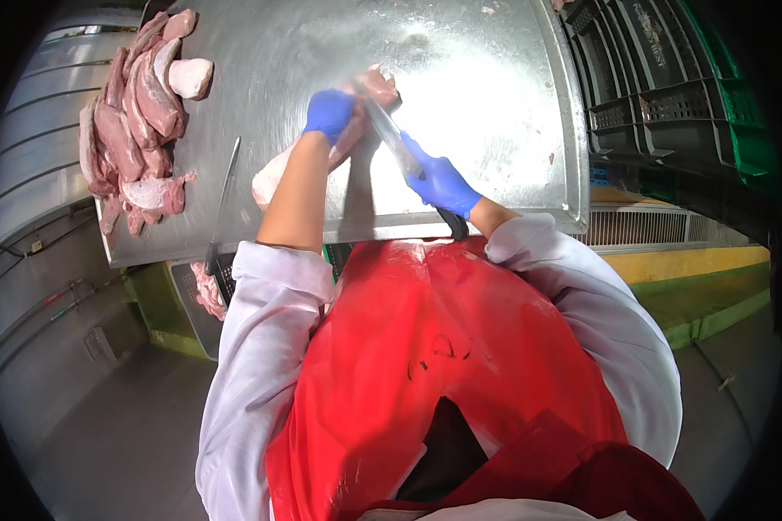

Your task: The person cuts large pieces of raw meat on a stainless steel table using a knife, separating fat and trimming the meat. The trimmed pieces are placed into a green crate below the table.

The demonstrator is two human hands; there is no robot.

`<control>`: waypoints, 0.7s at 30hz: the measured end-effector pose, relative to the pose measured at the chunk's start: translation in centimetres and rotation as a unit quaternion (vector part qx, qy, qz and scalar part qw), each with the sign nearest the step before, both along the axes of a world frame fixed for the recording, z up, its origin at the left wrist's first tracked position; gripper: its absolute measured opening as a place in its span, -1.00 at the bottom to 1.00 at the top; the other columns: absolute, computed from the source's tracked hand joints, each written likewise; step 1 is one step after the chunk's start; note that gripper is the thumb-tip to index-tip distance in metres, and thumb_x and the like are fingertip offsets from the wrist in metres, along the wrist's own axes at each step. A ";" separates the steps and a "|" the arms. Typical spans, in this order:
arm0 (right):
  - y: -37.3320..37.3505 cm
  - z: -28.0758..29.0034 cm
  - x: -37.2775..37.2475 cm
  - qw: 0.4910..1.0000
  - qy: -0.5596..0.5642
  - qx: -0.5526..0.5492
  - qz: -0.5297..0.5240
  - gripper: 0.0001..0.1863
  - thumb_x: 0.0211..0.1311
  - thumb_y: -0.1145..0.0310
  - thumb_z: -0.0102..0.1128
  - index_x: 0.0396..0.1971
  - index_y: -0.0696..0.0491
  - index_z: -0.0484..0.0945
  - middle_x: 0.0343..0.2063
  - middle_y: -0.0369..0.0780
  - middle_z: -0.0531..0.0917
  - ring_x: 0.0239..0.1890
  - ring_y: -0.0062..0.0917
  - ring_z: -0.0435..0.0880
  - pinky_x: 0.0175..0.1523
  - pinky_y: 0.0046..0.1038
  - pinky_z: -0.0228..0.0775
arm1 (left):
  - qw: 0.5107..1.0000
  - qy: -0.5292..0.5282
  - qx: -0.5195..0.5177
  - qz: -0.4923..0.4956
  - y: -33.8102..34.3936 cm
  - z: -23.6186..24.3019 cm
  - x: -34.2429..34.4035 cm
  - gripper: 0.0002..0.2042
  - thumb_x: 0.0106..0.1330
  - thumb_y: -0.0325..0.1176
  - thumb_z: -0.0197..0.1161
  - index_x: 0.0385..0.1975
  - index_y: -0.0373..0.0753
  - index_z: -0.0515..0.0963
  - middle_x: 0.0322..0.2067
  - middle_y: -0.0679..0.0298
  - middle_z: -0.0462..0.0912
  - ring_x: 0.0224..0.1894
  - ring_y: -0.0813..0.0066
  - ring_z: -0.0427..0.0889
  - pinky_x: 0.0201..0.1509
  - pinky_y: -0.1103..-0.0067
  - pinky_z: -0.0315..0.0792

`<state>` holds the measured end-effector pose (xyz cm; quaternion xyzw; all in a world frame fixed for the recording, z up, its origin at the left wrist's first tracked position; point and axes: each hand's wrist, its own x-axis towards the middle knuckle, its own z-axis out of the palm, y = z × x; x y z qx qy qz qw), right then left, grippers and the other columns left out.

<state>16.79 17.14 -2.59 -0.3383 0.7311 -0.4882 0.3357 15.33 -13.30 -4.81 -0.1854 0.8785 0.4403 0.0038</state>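
Note:
A long piece of pale pink meat (274,178) lies slantwise on the metal table (469,52). My left hand (328,113), in a blue glove, grips the meat near its far end; its fingertips are hidden against it. My right hand (443,184), gloved in the same blue, is closed round a knife's handle. The knife blade (391,135), blurred, points away and to the left, with its tip at the meat just right of my left hand. Further left, a thin sharpening steel (230,174) rests on the table, its dark handle over the near edge.
Several meat strips (130,130) are heaped along the table's left side. Dark plastic crates (660,78) stand stacked beyond the right edge, next to a green crate (752,148). Below the table's near left edge sits a grey bin (187,300) with meat scraps (208,291).

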 end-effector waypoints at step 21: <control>-5.8 4.6 -0.4 0.996 -0.089 0.025 0.019 -0.15 0.24 0.40 0.00 0.50 0.09 -0.15 -0.40 0.03 0.68 -0.47 -0.31 0.73 -0.29 -0.34 0.60 | 0.991 0.130 0.014 -0.024 -3.1 1.6 -1.2 -0.89 0.30 -0.47 0.20 -0.38 -0.39 0.56 -0.49 0.23 0.59 -0.52 0.59 0.51 -0.40 0.68 0.40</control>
